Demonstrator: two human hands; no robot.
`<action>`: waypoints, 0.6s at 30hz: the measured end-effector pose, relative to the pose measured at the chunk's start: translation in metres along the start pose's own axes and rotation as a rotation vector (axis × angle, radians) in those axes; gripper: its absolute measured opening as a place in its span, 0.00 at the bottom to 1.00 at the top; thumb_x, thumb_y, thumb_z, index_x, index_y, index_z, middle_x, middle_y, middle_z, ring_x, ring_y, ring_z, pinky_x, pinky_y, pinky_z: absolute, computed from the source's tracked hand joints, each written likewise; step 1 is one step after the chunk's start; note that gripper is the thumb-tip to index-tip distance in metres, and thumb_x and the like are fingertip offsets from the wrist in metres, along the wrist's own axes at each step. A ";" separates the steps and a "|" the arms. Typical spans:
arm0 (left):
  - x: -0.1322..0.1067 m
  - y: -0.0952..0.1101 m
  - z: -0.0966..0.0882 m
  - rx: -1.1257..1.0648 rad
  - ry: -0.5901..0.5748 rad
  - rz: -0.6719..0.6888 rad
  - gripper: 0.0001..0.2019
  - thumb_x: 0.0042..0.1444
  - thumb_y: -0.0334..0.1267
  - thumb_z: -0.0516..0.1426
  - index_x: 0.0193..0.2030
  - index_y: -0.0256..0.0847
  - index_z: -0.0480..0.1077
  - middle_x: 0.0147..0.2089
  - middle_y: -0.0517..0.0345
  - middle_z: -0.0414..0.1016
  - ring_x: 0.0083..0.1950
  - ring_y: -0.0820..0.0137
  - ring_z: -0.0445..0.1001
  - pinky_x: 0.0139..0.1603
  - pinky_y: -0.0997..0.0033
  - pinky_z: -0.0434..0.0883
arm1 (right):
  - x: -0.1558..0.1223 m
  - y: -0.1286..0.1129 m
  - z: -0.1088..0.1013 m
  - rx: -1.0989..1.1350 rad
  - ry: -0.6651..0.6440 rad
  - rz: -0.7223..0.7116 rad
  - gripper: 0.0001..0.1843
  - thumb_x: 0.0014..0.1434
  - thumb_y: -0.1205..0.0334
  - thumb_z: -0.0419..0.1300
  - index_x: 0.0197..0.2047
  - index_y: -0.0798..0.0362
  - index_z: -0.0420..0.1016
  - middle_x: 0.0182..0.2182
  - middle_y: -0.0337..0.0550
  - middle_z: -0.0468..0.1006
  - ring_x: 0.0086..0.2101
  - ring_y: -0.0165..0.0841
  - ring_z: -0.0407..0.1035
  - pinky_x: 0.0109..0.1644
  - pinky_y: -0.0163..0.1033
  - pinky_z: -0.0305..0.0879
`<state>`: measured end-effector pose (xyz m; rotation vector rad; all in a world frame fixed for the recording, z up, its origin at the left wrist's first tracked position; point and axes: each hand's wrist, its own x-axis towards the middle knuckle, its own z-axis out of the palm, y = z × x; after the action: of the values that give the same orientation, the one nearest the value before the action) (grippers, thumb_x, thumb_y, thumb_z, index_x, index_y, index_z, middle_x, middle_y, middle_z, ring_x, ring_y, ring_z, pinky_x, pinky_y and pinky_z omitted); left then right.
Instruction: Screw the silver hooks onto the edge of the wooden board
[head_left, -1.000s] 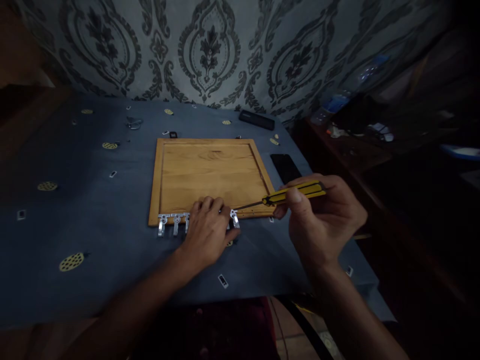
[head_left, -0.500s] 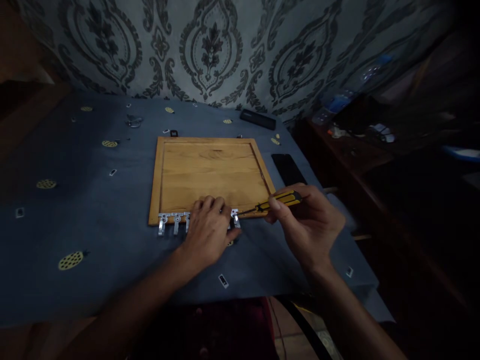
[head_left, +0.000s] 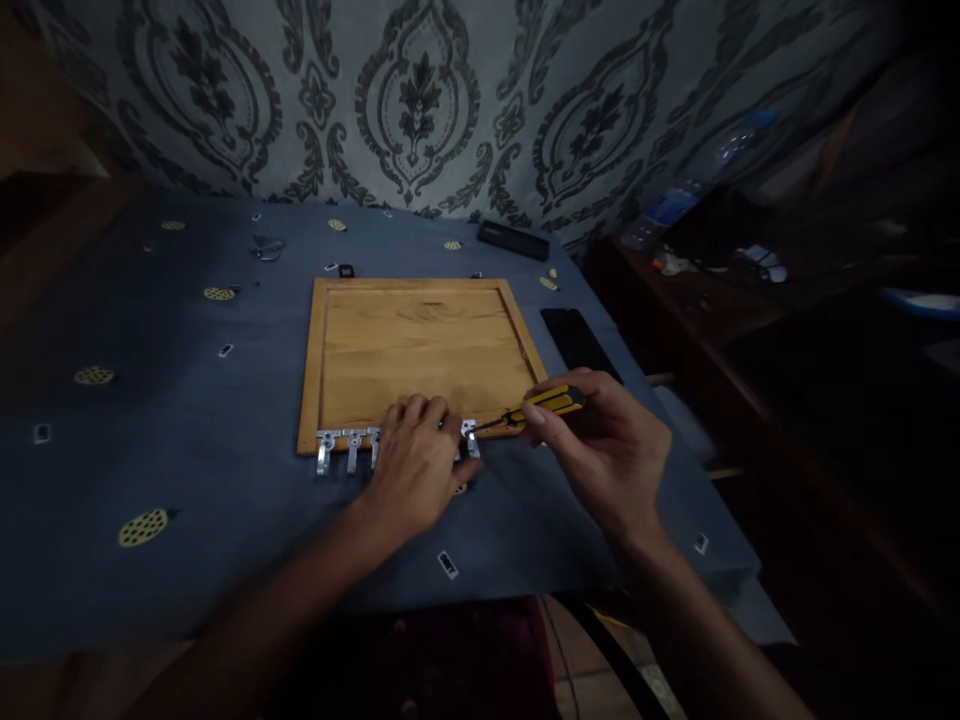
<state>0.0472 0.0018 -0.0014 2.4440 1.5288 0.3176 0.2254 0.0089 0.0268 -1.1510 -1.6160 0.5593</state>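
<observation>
A wooden board (head_left: 416,345) with a raised frame lies flat on the cloth-covered table. Along its near edge runs a metal hook rail (head_left: 352,440) with several silver hooks hanging over the side. My left hand (head_left: 416,465) presses down on the middle of the rail with bent fingers, hiding part of it. In my right hand (head_left: 611,450) is a yellow and black screwdriver (head_left: 551,402), gripped by its handle between thumb and fingers. Its shaft points left, with the tip at the rail's right end hook; whether it sits in a screw I cannot tell.
A black phone (head_left: 577,340) lies right of the board, and a dark oblong case (head_left: 513,240) behind it. Small clear items (head_left: 268,248) rest at the back left. A plastic bottle (head_left: 675,205) stands on the dark side furniture to the right. The patterned wall (head_left: 416,100) closes off the back.
My right hand and the screwdriver have shifted slightly left, and the tip sits nearer the end hook. My left hand stays on the rail.
</observation>
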 end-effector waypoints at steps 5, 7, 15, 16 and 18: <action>0.000 -0.001 0.002 -0.017 0.027 0.003 0.16 0.61 0.46 0.64 0.49 0.37 0.73 0.50 0.50 0.75 0.54 0.54 0.69 0.55 0.52 0.67 | 0.009 -0.005 -0.015 0.027 -0.244 0.013 0.10 0.63 0.59 0.66 0.48 0.44 0.81 0.39 0.39 0.78 0.29 0.28 0.74 0.32 0.35 0.73; 0.000 -0.001 0.002 -0.019 0.032 0.006 0.16 0.61 0.46 0.64 0.49 0.37 0.73 0.50 0.50 0.75 0.54 0.54 0.69 0.55 0.51 0.68 | 0.011 -0.005 -0.018 0.013 -0.262 -0.007 0.07 0.62 0.59 0.67 0.45 0.45 0.82 0.37 0.40 0.78 0.31 0.30 0.74 0.31 0.35 0.72; 0.000 -0.001 0.001 -0.012 0.020 0.005 0.17 0.61 0.47 0.64 0.49 0.36 0.73 0.50 0.49 0.75 0.55 0.54 0.70 0.56 0.52 0.68 | 0.004 -0.005 0.001 0.043 0.038 -0.041 0.10 0.57 0.57 0.72 0.30 0.48 0.75 0.28 0.36 0.73 0.25 0.30 0.68 0.23 0.36 0.64; 0.000 -0.001 0.001 -0.012 0.017 0.004 0.17 0.61 0.47 0.64 0.49 0.36 0.73 0.51 0.49 0.75 0.55 0.54 0.69 0.56 0.52 0.68 | 0.003 -0.007 0.002 0.045 0.078 -0.062 0.10 0.58 0.58 0.70 0.30 0.48 0.74 0.28 0.36 0.73 0.24 0.29 0.67 0.22 0.36 0.64; 0.000 -0.001 0.002 -0.015 0.011 0.003 0.17 0.61 0.48 0.63 0.49 0.37 0.73 0.51 0.50 0.75 0.55 0.54 0.69 0.56 0.53 0.68 | 0.004 -0.010 0.002 0.031 0.147 -0.108 0.09 0.61 0.59 0.68 0.31 0.48 0.74 0.27 0.36 0.72 0.22 0.28 0.66 0.22 0.37 0.63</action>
<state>0.0466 0.0018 -0.0035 2.4372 1.5225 0.3424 0.2196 0.0083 0.0355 -1.0505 -1.5276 0.4190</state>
